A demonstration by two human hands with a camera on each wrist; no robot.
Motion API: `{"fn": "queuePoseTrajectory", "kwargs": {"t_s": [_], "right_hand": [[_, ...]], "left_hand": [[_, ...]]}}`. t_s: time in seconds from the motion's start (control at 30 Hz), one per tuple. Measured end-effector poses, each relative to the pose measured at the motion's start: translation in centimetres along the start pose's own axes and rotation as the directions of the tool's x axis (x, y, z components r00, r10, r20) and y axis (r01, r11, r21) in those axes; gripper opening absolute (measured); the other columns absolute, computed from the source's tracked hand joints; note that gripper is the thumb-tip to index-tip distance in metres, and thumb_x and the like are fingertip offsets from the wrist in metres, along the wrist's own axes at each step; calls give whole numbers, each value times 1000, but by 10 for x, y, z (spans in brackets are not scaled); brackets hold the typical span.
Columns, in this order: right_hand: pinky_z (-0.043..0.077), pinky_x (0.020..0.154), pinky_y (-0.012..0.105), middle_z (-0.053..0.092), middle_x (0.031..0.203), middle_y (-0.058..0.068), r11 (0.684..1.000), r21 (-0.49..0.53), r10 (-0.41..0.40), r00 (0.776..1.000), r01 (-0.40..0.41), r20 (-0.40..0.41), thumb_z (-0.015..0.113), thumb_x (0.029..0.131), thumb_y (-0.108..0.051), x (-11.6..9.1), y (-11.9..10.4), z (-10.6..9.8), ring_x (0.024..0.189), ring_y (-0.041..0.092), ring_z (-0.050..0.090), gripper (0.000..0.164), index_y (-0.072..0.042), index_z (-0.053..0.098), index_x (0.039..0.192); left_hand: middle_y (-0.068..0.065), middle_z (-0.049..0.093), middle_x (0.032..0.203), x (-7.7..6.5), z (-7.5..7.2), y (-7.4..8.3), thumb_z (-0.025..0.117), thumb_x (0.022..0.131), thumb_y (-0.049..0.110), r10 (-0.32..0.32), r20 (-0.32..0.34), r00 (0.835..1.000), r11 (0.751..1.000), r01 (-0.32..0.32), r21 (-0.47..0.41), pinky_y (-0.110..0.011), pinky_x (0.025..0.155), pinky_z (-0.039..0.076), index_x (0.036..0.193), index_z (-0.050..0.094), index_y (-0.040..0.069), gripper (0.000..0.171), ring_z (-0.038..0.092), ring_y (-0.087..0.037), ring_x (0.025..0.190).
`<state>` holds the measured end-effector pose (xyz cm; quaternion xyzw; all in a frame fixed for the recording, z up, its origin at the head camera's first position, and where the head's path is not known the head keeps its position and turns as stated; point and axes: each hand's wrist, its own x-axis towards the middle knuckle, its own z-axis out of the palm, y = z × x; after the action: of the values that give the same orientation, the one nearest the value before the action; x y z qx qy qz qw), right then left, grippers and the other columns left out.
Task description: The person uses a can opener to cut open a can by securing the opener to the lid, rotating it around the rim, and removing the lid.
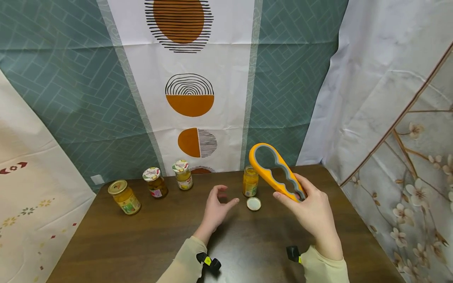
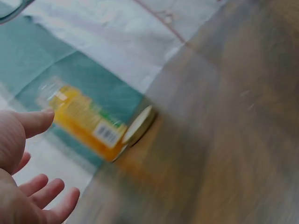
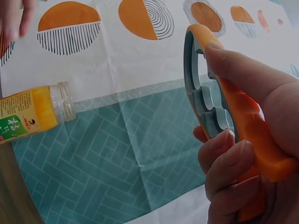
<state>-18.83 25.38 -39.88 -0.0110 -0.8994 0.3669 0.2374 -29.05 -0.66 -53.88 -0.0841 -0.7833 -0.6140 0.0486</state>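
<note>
My right hand (image 1: 313,208) grips the narrow end of an orange jar opener (image 1: 277,171) with a grey scalloped inner edge, held up above the table's right side. Thumb and curled fingers wrap its frame in the right wrist view. My left hand (image 1: 217,208) is over the table, empty, thumb and fingers spread apart. Just right of it stands a lidless glass jar (image 1: 250,182) of yellow-orange food, its threaded mouth bare in the right wrist view. A round lid (image 1: 253,203), pale inside facing up, lies in front of that jar.
Three lidded jars stand at the back left: a gold-lidded jar (image 1: 124,197), a dark-filled jar (image 1: 155,183) and a pale yellow jar (image 1: 183,175). The brown table (image 1: 148,243) meets a patterned cloth (image 1: 212,55) behind and a floral cloth (image 1: 407,157) at right.
</note>
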Motion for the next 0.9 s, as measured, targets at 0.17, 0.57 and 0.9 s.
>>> {"fn": "queuePoseTrajectory", "kwargs": {"t_s": [0.17, 0.57, 0.9], "right_hand": [[46, 60, 37, 60, 76, -3, 1000, -3, -6, 1000, 6, 7, 78, 71, -65, 0, -2, 1, 69, 16, 55, 66, -33, 61, 126], [42, 57, 35, 53, 69, -2, 999, -37, -12, 999, 14, 35, 76, 70, -68, 0, -5, 4, 65, 16, 52, 67, -33, 61, 126], [40, 54, 31, 50, 66, -6, 995, -71, -62, 997, 65, 49, 76, 67, -71, -3, -9, 9, 61, 13, 49, 64, -37, 59, 120]], "left_hand": [[-14, 53, 130, 4, -30, -4, 85, 78, 31, -5, -140, 990, 999, -2, -50, -49, 82, 54, 127, 51, 11, 62, 56, -30, 111], [-19, 45, 126, 12, -81, -18, 83, 80, 22, 74, -450, 890, 997, -57, 52, -52, 85, 45, 133, 44, 4, 68, 47, -36, 113], [-20, 34, 137, 46, -100, -36, 84, 77, 16, 13, -548, 837, 999, 7, 35, -52, 103, 36, 140, 31, 7, 83, 38, -35, 124]]}}
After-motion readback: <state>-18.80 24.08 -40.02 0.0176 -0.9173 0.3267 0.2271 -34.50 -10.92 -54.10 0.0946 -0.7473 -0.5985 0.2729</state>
